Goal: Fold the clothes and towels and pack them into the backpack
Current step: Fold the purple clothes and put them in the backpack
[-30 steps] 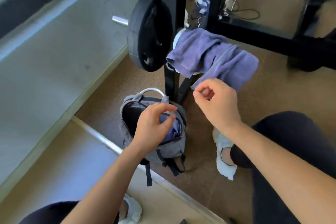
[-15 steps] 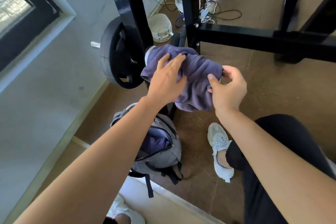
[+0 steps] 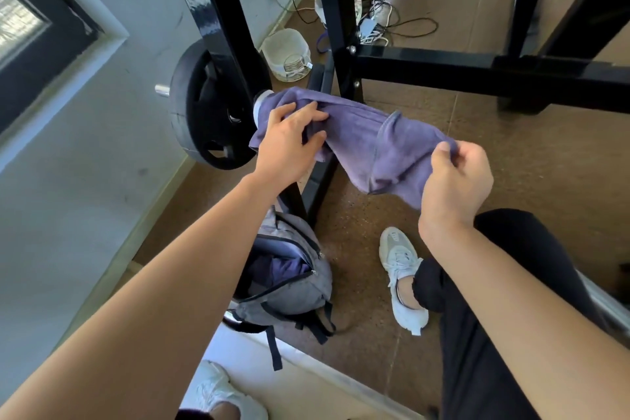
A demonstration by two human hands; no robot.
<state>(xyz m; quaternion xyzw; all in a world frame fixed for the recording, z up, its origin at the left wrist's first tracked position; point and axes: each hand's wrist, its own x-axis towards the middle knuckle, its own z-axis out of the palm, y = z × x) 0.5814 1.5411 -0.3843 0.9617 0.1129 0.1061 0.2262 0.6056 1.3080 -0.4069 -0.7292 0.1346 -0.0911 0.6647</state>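
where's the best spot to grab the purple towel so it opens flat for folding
Probably by its two ends, coming from the near side. The purple towel hangs bunched lengthwise; the right hand pinches the hemmed right edge, the left hand holds the end by the weight plate. Pulling apart should spread it.

The left hand [image 3: 289, 143] gripped one bunched end of a purple towel [image 3: 375, 140], and the right hand [image 3: 456, 177] pinched its other end between thumb and curled fingers, so the cloth sagged between them. Just left of the left hand hung a black weight plate [image 3: 204, 106] on a black rack [image 3: 235, 27]. Below the left forearm a grey backpack [image 3: 296, 286] stood unzipped on the floor [image 3: 511, 147], dark purple cloth showing inside. Below the right hand lay a white shoe [image 3: 402, 276]. Beyond both hands sat a woven basket [image 3: 283, 51] and tangled cables [image 3: 392, 20].
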